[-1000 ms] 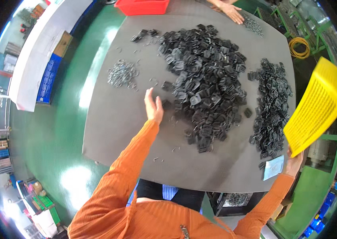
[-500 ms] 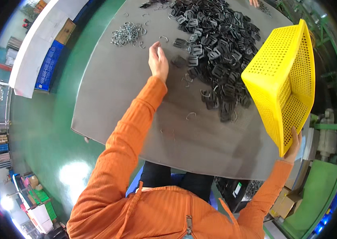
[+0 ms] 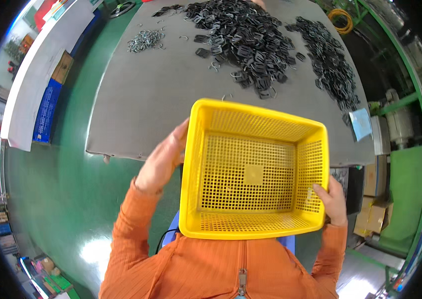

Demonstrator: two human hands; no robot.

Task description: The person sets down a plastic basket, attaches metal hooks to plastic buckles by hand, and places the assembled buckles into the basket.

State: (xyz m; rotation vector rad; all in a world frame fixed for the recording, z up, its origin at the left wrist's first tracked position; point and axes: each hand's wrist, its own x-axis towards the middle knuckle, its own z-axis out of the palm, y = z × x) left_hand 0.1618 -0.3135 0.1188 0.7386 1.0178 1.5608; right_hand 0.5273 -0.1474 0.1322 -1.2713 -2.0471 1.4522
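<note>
Yellow perforated basket point(image 3: 253, 174): at the bench point(image 3: 146, 94)'s near edge, bare inside.
Right hand point(image 3: 334, 202): pinching its right wall.
Left hand point(image 3: 161, 162): fingers extended beside left rim; contact unclear.
Black buckles point(image 3: 251, 45): heaped on bench, unbasketed.

The basket point(image 3: 253, 174) is on the near side, just before the person point(image 3: 201, 264). The left grip point(image 3: 161, 159) is at its left side, the right grip point(image 3: 334, 199) on its right wall. On the worktop point(image 3: 136, 104), the middle pile of buckles point(image 3: 251, 40) lies at the far side. To its left lies the pile of hooks point(image 3: 145, 41); to its right, the second pile of buckles point(image 3: 328, 60), with the paper sheet point(image 3: 361, 123) at its near end.
</note>
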